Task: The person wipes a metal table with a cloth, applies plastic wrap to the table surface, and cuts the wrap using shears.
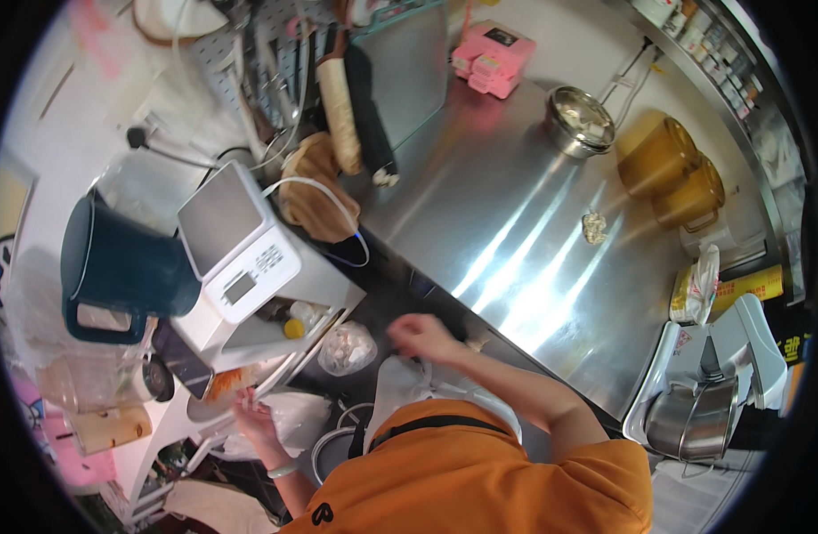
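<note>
My left hand (256,418) is at the edge of a white shelf unit, close to an orange, crumbly-looking patch (231,383) on its lower shelf. Its fingers look loosely apart, and I see nothing in them. Over the dark floor, between the shelf and the steel table, hangs my right hand (422,336). It is smeared by motion with the fingers bent, so whether it grips anything does not show. Beside it is a clear bag (347,348) of pale lumps. A white plastic bag (293,418) lies right of my left hand.
A white kitchen scale (249,271) and dark blue jug (129,267) top the shelf unit. On the steel table (480,205) are a crumpled clump (594,227), a steel bowl (580,120), a pink device (494,58) and amber jugs (658,158). A mixer with a steel bowl (694,418) stands right.
</note>
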A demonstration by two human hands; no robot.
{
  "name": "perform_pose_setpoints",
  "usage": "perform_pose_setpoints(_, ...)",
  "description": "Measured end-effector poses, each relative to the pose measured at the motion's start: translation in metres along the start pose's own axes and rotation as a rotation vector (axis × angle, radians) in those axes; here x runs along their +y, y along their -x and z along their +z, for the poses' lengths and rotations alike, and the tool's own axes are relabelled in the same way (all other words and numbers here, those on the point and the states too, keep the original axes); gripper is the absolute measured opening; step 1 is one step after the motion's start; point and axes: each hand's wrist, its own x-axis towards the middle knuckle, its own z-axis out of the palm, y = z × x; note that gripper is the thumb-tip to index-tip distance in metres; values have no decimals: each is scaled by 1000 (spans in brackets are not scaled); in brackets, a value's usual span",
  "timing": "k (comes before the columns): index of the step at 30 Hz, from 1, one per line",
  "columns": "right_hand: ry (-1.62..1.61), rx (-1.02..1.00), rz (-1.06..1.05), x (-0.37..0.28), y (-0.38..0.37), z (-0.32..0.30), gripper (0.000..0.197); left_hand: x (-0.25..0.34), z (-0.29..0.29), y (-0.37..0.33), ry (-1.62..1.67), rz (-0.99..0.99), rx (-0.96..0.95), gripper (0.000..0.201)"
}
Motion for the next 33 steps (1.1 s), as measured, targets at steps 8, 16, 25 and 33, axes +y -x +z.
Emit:
perform_pose_setpoints(8, -83, 873, -187, -24, 30, -358, 20, -147, 112, 95, -665, -287, -517, 30)
perform_pose_setpoints(16, -684, 842, -384, -114, -65, -547, 35, -186, 188, 173, -889, -404, -620, 64)
perform_pose_setpoints(25, -955, 685, -352, -129, -89, -573, 29, -206, 215, 208, -905, -422, -608, 43)
perform_pose_setpoints(33, -816, 759, -369, -72, 24, -480, 14, -229, 276, 184, -1088, -466, -887, 37)
